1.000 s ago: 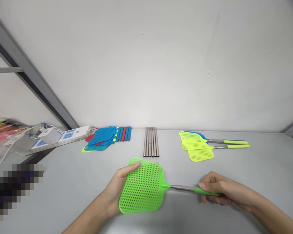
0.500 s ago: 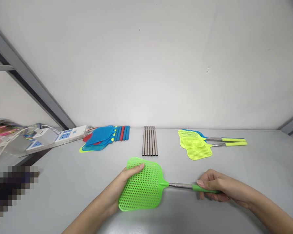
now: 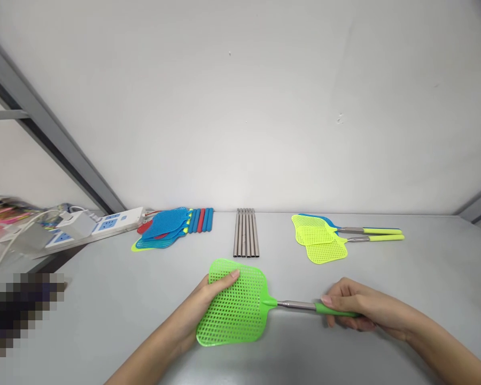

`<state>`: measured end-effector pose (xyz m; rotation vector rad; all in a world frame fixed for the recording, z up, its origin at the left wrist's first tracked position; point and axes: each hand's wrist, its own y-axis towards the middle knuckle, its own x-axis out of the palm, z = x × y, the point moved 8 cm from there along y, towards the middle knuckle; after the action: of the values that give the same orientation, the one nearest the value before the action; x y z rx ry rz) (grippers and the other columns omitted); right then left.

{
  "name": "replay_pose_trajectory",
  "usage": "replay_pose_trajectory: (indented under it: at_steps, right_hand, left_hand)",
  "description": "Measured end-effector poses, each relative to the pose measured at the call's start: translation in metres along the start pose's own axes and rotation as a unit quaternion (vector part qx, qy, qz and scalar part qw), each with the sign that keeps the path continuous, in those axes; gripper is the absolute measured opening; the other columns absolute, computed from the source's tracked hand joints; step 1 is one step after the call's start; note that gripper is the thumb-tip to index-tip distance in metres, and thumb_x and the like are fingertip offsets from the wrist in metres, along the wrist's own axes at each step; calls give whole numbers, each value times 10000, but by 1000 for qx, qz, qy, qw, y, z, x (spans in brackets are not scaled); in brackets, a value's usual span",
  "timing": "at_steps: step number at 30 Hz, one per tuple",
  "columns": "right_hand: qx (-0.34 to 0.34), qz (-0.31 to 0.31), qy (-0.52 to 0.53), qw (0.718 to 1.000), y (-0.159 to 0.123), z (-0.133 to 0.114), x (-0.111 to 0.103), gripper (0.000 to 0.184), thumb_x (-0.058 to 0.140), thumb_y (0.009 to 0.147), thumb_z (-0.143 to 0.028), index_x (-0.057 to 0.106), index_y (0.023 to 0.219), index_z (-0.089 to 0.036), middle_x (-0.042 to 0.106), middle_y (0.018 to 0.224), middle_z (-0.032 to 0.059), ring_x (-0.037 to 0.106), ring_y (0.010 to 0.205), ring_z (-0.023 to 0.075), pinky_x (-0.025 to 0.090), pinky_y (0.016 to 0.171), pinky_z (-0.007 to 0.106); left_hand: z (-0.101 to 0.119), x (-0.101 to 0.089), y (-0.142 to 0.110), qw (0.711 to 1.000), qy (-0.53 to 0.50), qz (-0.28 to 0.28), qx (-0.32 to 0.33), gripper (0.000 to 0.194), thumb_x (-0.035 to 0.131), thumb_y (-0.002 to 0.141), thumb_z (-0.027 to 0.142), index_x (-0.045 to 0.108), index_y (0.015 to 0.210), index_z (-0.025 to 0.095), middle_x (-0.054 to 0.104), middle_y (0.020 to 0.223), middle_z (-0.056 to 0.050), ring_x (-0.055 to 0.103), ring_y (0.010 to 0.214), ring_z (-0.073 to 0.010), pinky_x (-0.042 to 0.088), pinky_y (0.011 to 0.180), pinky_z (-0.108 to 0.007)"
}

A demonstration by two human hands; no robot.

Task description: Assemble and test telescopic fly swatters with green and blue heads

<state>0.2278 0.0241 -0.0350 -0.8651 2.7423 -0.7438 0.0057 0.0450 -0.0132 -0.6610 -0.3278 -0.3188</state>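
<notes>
A green fly swatter is held level above the front of the grey table, its mesh head to the left and a short metal rod running to a green handle. My left hand grips the head by its left edge, thumb on top and the other fingers hidden behind the mesh. Around the handle at the right, my right hand is closed, thumb resting on its front end. Behind the swatter lies a row of several metal rods.
Blue, red and yellow swatter heads are stacked at the back left, beside several blue and red handles. Whole yellow and blue swatters overlap at the back right. A white power strip with cables lies at the left edge, against a wall.
Both hands keep their hold on the green fly swatter. Its head has shifted very slightly to the right; the view has moved a little too.
</notes>
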Motion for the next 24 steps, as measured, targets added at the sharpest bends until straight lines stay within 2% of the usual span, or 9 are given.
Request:
replay_pose_trajectory:
  at_steps: [9, 17, 24]
  right_hand:
    - [-2, -5, -3, 1000, 1, -2, 1, 415, 529, 782, -474, 630, 664, -89, 343, 446, -57, 223, 391, 38, 99, 381, 224]
    - [7, 2, -15, 1000, 1, -1, 0, 429, 531, 775, -491, 633, 663, -90, 349, 448, -55, 224, 388, 37, 101, 379, 222]
    - [4, 0, -18, 1000, 2, 0, 0, 443, 521, 777, -504, 632, 661, -92, 353, 440, -53, 225, 387, 40, 98, 375, 223]
  left_hand:
    - [-1, 4, 2, 997, -62, -48, -12, 314, 583, 786, 308, 581, 1024, 103, 600, 1084, -158, 568, 989, -302, 414, 869, -429]
    - [2, 11, 2, 988, -110, -111, 1, 431, 508, 835, 275, 440, 1253, 194, 530, 1205, -130, 498, 1090, -324, 338, 939, -472]
    - [0, 12, 2, 985, -120, -123, -8, 406, 494, 842, 264, 475, 1232, 154, 551, 1178, -133, 498, 1084, -334, 322, 955, -468]
